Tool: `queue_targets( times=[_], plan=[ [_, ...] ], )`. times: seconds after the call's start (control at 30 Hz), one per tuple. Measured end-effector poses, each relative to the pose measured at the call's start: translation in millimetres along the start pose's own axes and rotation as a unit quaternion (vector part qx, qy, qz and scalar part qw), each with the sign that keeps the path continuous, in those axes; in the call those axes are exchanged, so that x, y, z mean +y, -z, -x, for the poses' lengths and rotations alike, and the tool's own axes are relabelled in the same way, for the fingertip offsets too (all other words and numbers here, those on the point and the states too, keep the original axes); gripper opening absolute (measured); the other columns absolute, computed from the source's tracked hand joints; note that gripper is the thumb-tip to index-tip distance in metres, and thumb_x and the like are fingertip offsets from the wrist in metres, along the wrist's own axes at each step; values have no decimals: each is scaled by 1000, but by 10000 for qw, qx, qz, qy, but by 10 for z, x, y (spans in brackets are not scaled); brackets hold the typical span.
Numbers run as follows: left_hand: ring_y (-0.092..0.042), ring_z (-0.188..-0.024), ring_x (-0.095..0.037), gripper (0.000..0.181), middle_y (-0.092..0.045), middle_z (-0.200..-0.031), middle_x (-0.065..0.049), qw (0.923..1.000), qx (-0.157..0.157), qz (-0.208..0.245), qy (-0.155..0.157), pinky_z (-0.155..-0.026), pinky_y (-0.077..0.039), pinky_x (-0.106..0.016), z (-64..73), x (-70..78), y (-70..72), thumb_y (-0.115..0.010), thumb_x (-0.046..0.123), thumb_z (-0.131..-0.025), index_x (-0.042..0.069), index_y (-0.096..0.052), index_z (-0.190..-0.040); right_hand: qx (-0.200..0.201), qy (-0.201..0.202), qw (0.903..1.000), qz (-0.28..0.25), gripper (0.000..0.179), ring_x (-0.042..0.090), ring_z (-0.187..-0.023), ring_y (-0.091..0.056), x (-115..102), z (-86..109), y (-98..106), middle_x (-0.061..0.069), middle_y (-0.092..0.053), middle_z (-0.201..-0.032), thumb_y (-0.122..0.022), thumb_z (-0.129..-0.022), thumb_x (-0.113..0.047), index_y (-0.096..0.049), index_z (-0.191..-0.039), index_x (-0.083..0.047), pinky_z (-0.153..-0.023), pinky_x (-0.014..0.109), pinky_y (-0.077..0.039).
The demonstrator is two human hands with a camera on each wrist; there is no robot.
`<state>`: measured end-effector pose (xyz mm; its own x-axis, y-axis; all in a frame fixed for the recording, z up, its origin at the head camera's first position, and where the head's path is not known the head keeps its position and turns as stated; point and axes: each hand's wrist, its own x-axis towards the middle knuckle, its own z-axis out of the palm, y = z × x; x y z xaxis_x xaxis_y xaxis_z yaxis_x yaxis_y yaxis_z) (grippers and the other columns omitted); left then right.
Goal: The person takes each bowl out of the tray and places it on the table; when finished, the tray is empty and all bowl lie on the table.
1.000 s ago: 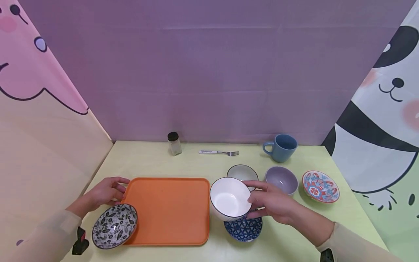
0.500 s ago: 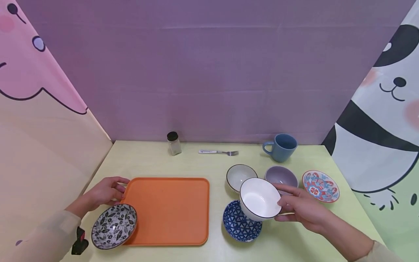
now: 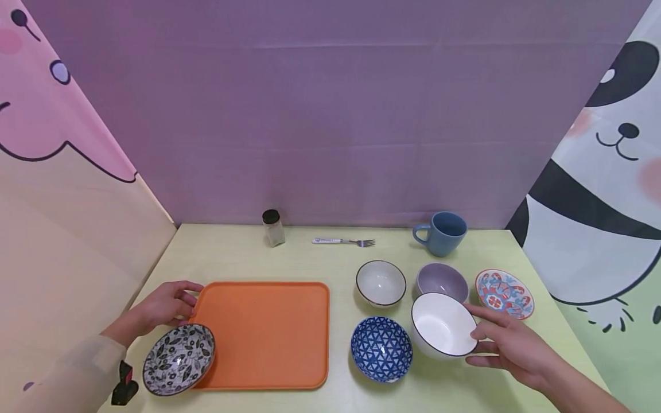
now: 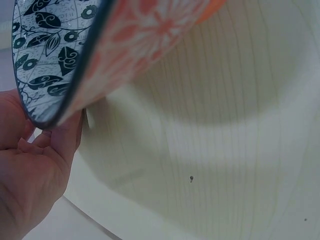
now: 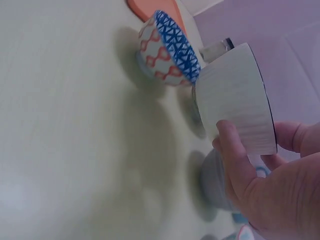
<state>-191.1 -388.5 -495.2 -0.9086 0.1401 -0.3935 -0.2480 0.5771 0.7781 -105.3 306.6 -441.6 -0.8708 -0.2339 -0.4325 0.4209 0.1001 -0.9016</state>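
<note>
Purple cloth (image 3: 330, 115) hangs behind a pale wooden table (image 3: 232, 252), with a pink cartoon panel (image 3: 67, 120) on the left and a panda panel (image 3: 599, 189) on the right; the landmark is an orange tray (image 3: 268, 332), flat on the wood.

To the right of the tray, beyond a blue triangle-patterned bowl (image 3: 382, 350), the right hand (image 3: 516, 344) holds a dark-rimmed white bowl (image 3: 444, 327) above the table; thumb and fingers grip it on the side away from the tray, and the bowl is tilted, partly hiding a purple bowl (image 3: 441, 278).

At the tray's left edge lies the left hand (image 3: 160, 304), fingers bent near the rim; whether they pinch the tray, or the floral bowl (image 3: 178, 361) over its near left corner, I cannot tell; that bowl sits tilted, partly outside the tray.

Right of the tray's far right corner stands an off-white bowl (image 3: 381, 283); farthest right of the tray is a red-and-blue patterned bowl (image 3: 503, 289); behind the tray are a black-capped jar (image 3: 275, 229) and, towards its right end, a fork (image 3: 346, 241); a blue mug (image 3: 446, 235) stands beyond the tray, well to its right.
</note>
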Motion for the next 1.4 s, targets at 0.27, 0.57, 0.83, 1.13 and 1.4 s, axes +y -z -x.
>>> queue_targets(
  times=[0.27, 0.57, 0.83, 1.13, 1.4],
  plan=[
    [-67, -90, -26, 61, -61, -114, -21, 10000, 12, -60, -31, -77, -63, -42, -10, -33, -5, -62, -4, -90, -8, -40, -147, 69, -134, 9998, -162, 57, 29, -99, -73, 218, 22, 146, -1, -60, -123, -56, -97, -7, -50, -152, -19, -90, 48, -61],
    [-66, -93, -27, 62, -60, -116, -21, 10000, -12, -4, -25, -79, -63, -43, -2, -6, 4, -61, -3, -91, -8, -38, -148, -2, -213, 9990, -387, 53, 27, -97, -73, 402, 39, 175, 6, -62, -118, -57, -96, -5, -55, -147, -21, -90, 43, -61],
    [-66, -92, -26, 64, -60, -115, -21, 10000, -4, -4, 14, -79, -63, -41, -20, -38, 8, -62, -4, -90, -8, -38, -149, -155, -204, 9982, -545, 47, 23, -93, -72, 503, 35, 186, 5, -65, -112, -54, -98, -3, -65, -131, -34, -88, 37, -62],
    [-66, -93, -26, 64, -60, -115, -20, 10000, -33, 11, -4, -79, -63, -41, -33, -63, 13, -63, -3, -90, -8, -37, -149, -290, -150, 9972, -679, 48, 22, -97, -70, 608, 10, 197, 2, -64, -115, -53, -99, -2, -62, -139, -26, -90, 37, -61],
    [-67, -93, -27, 64, -60, -116, -21, 9999, -37, 158, 35, -80, -63, -43, -10, -42, 0, -64, -3, -89, -7, -40, -148, -50, -271, 9985, -483, 50, 22, -95, -68, 638, 5, 204, 2, -65, -117, -57, -97, -5, -60, -143, -23, -87, 35, -61]
  ],
)
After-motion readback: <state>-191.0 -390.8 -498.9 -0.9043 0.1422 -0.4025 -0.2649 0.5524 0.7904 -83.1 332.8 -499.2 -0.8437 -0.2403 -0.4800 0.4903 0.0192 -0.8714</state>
